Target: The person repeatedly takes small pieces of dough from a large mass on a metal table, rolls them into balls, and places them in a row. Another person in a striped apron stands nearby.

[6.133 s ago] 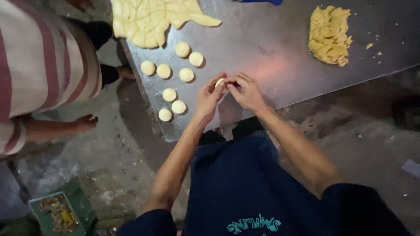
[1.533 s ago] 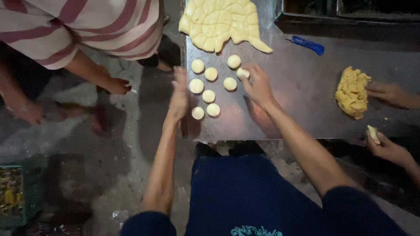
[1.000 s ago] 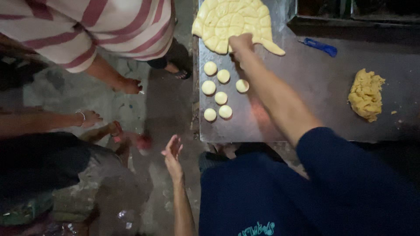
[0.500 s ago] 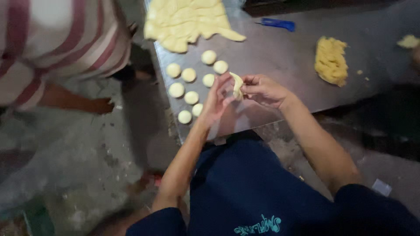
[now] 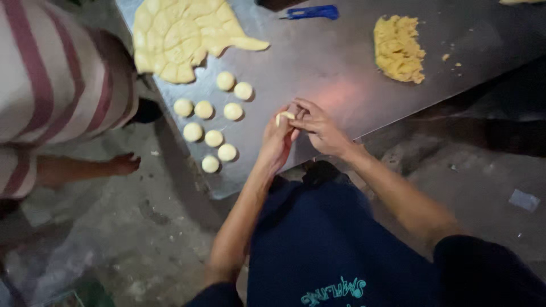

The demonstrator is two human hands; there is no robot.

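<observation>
Dough, a small pale piece (image 5: 284,117), is pinched between the two hands above the near edge of the steel table (image 5: 341,68). It is cupped against the fingers of the left hand (image 5: 277,142) and is closed on from the right by the fingertips of the right hand (image 5: 319,126), so both hands are shut around the one piece. The group of eight finished dough balls (image 5: 213,138) lies to the left of the grip, nearer the left hand; the flat scored dough sheet (image 5: 179,37) lies farther up and left, and the crumbly yellow filling (image 5: 398,48) well apart, up and right. No long axis can be told in the piece.
</observation>
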